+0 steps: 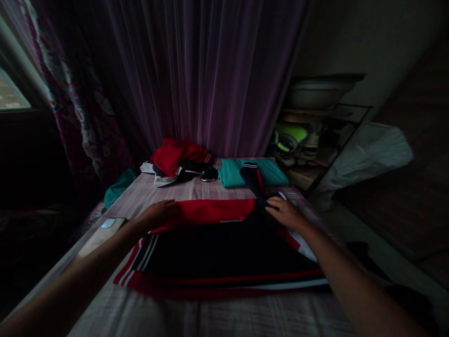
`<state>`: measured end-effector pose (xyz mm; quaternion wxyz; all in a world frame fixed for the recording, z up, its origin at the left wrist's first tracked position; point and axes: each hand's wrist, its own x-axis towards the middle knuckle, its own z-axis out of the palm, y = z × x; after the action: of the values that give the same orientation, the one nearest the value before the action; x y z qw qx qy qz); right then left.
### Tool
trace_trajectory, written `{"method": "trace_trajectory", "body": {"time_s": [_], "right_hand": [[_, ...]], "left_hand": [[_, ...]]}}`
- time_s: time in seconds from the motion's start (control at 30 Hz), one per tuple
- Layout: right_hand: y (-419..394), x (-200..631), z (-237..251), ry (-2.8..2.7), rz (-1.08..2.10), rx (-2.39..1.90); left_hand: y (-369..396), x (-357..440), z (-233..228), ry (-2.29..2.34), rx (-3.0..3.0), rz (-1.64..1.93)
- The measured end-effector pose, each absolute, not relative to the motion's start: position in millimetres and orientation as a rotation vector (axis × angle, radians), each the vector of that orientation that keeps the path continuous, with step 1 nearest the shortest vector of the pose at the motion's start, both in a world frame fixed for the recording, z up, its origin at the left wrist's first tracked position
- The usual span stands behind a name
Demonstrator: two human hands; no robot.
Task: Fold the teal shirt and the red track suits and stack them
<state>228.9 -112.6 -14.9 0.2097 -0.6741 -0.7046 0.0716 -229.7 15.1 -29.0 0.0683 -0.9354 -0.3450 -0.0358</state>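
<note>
A navy, red and white track jacket (224, 252) lies partly folded across the bed, with white stripes at its left end. Its red panel (213, 209) forms the far edge. One dark sleeve (253, 175) stretches away from me over a folded teal cloth (277, 173). My left hand (159, 215) is at the left end of the red panel, its fingers closed on the fabric as far as the dim light shows. At the sleeve's base, my right hand (286, 213) rests with fingers stretched over the jacket.
A phone (112, 223) lies on the checked bedsheet (206, 318) beside my left forearm. Red, black and white clothes (178, 159) are heaped before the purple curtain (210, 70). To the right stands a rack (336, 154) with shoes and a basin (319, 91), near a whitish plastic bag (375, 150).
</note>
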Motion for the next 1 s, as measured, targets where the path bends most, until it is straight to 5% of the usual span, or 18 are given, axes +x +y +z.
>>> {"method": "trace_trajectory", "body": {"time_s": [0.2,0.5,1.0], "right_hand": [[-170,194,-24,-2.435,0.177,-1.627],[-205,197,-30,-2.472,0.243,-1.638],[-195,227,-47,-2.202,0.646,-1.543]], "left_hand": [[-36,-126,6,-0.874,-2.859,-0.22],[-56,-4,-21,-0.285,-2.862,-0.184],[-58,-131,45,-0.659,-2.879,0.337]]}}
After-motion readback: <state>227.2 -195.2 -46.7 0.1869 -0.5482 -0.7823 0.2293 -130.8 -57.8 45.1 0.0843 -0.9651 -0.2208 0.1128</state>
